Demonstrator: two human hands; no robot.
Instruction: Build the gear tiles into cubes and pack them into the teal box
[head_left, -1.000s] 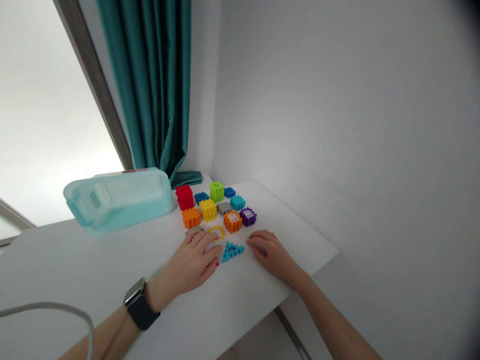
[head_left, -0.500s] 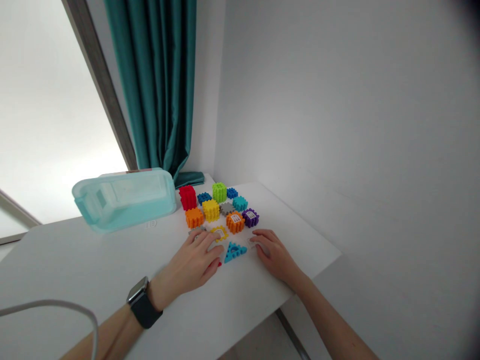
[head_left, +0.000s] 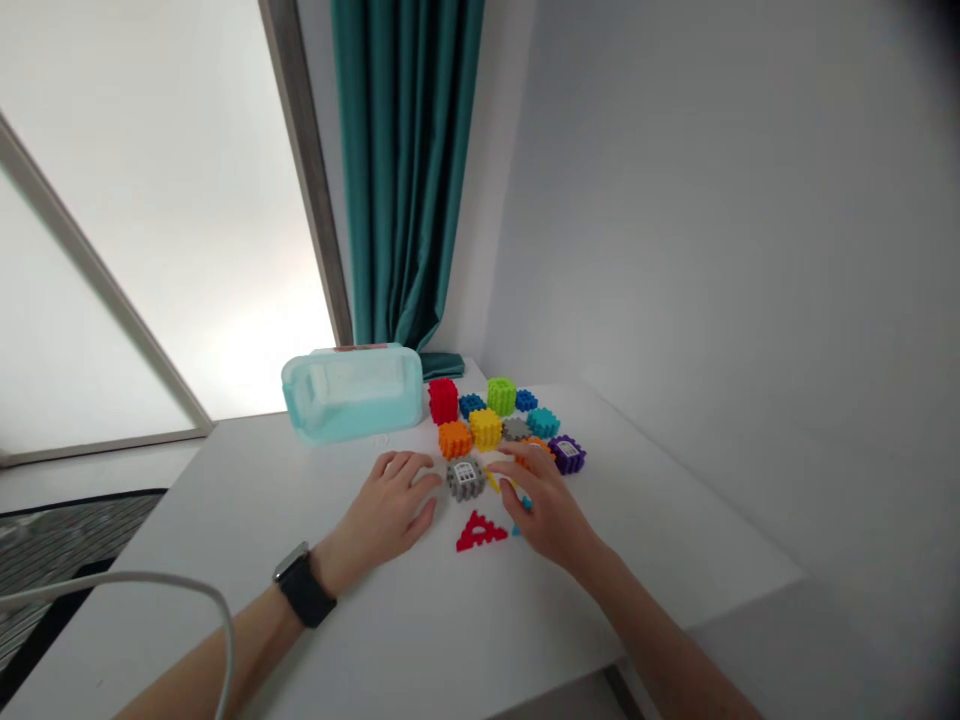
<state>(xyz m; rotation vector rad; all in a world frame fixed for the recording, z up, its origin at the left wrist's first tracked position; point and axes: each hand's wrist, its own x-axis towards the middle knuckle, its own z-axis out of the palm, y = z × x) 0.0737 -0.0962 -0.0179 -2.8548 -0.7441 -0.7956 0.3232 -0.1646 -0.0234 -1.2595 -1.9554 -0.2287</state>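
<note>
My left hand (head_left: 394, 508) rests low over the white table, fingers spread and holding nothing. Just right of its fingertips stands a grey block (head_left: 466, 480) with toothed edges and a white label. My right hand (head_left: 553, 512), thumb and fingers apart, reaches over a yellow toothed piece (head_left: 493, 481), which it partly covers. Whether it touches that piece I cannot tell. Under its thumb a bit of a light-blue piece (head_left: 519, 529) shows. Between the hands, nearer to me, a red toothed triangle (head_left: 480, 532) lies flat. An orange labelled block (head_left: 531, 455) is half hidden behind my right fingers.
Behind stand more toothed blocks: red (head_left: 443, 401), orange (head_left: 454, 439), yellow (head_left: 486, 429), green (head_left: 501, 396) and purple (head_left: 568, 454). A translucent turquoise bin (head_left: 360, 425) lies at the back left. A pale cable (head_left: 172, 583) crosses the lower left.
The view has turned left. My left hand has drawn back from the yellow and grey pieces, uncovering the red triangle. My right hand has shifted left over the yellow and light-blue pieces.
</note>
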